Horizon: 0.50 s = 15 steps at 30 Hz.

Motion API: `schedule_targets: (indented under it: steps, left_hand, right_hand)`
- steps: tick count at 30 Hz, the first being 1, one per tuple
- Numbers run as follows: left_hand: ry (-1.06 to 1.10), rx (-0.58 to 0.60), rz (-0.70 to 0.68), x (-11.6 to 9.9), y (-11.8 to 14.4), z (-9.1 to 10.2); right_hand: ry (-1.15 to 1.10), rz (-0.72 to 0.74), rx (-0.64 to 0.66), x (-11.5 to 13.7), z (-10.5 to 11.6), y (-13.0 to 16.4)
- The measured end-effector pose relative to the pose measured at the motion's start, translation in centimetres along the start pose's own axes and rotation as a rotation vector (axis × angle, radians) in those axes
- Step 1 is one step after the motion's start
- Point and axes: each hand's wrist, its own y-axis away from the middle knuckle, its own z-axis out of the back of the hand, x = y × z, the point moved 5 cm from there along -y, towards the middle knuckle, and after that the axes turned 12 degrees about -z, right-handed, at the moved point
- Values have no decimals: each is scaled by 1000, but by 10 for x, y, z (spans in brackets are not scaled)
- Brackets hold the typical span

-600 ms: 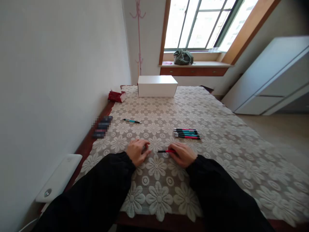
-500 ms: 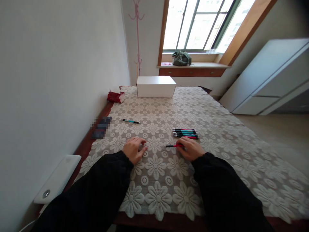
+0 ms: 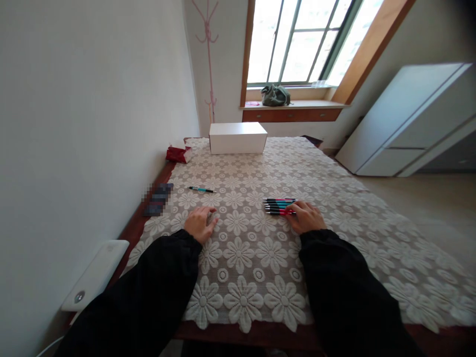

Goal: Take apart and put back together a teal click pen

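My right hand (image 3: 307, 216) lies on the lace tablecloth (image 3: 345, 208) and grips the rear end of a red pen (image 3: 279, 213). That pen lies flush against the near side of a neat row of pens (image 3: 279, 203), red and teal with black tips pointing left. My left hand (image 3: 200, 223) rests on the cloth about a forearm's width to the left, fingers loosely bent, holding nothing. A single teal pen (image 3: 202, 189) lies alone farther back on the left. Both arms are in black sleeves.
A white box (image 3: 238, 137) stands at the table's far edge, with a red packet (image 3: 178, 153) to its left. A dark blurred object (image 3: 158, 199) and a white device (image 3: 96, 273) lie along the left wall. A white cabinet (image 3: 409, 124) stands at the right.
My right hand carried the red pen away from me and to the right, up against the row of pens. My left hand slid slightly back and left.
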Motion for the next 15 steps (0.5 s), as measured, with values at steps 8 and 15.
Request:
schedule_targets:
  steps: [8, 15]
  left_hand:
    - [-30, -27, 119, 48, -57, 9]
    - [-82, -54, 233, 48, -73, 16]
  right_hand:
    - [-21, 23, 12, -2, -9, -2]
    - [-59, 10, -29, -1, -7, -1]
